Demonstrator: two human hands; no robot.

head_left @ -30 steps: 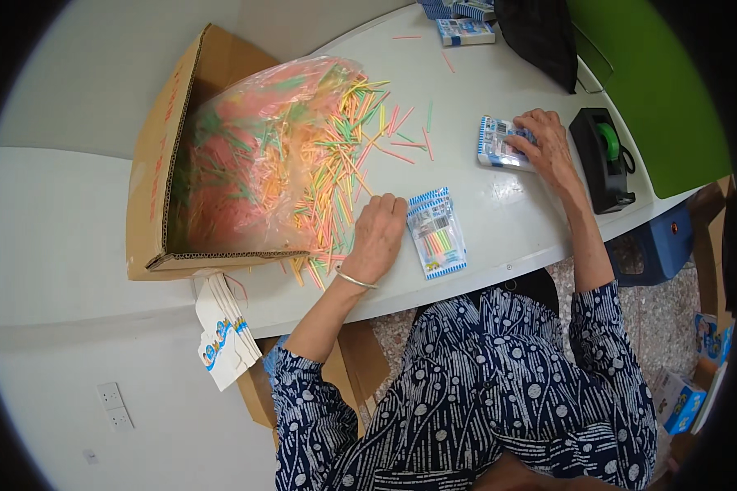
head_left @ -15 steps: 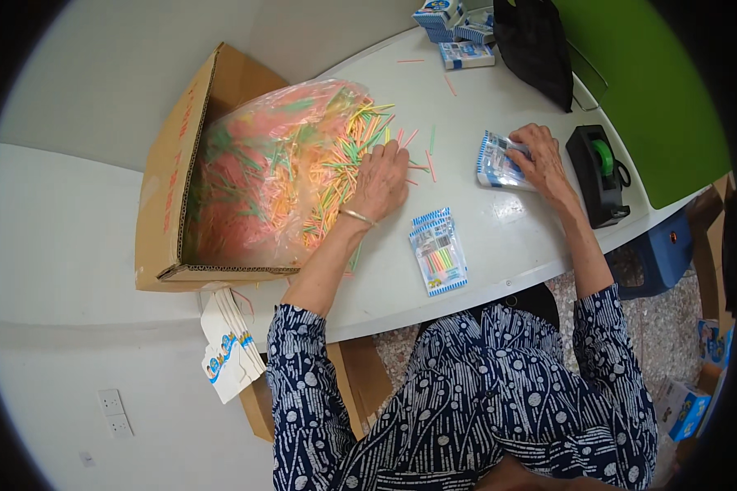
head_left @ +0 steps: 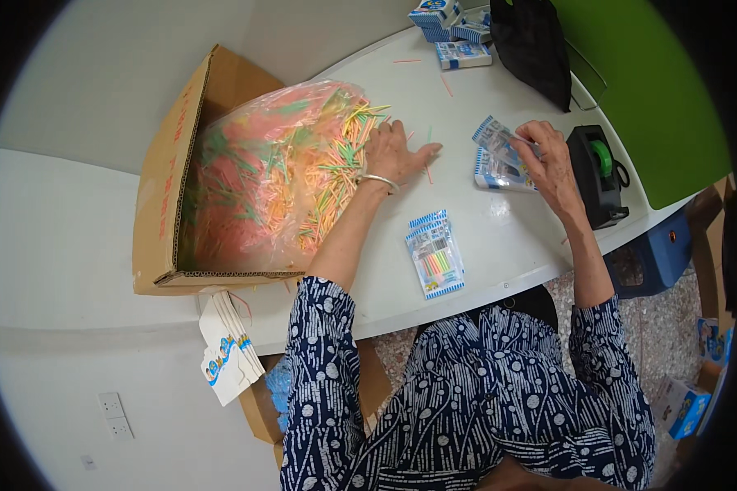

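My left hand (head_left: 393, 154) rests at the right edge of a heap of thin pink, green, yellow and orange sticks (head_left: 333, 192), its thumb stretched out to the right and its fingers apart. The sticks spill from a clear plastic bag (head_left: 246, 155) lying in an open cardboard box (head_left: 162, 176). My right hand (head_left: 551, 164) is closed on the edge of a clear plastic packet (head_left: 493, 135) with blue-striped ends, raised at a tilt above similar flat packets (head_left: 499, 176). Nearer to me lie filled packets (head_left: 435, 258) with coloured sticks showing through.
A black tape dispenser (head_left: 594, 176) with green tape stands right of my right hand. At the back are stacked blue-and-white packs (head_left: 464, 55) and a black bag (head_left: 531, 53). Loose sticks (head_left: 446, 85) lie on the white table (head_left: 368, 303). Folded white cartons (head_left: 229, 348) hang at the left edge.
My left hand has shifted slightly up and its thumb has spread to the right. My right hand has lifted one packet off the ones below it.
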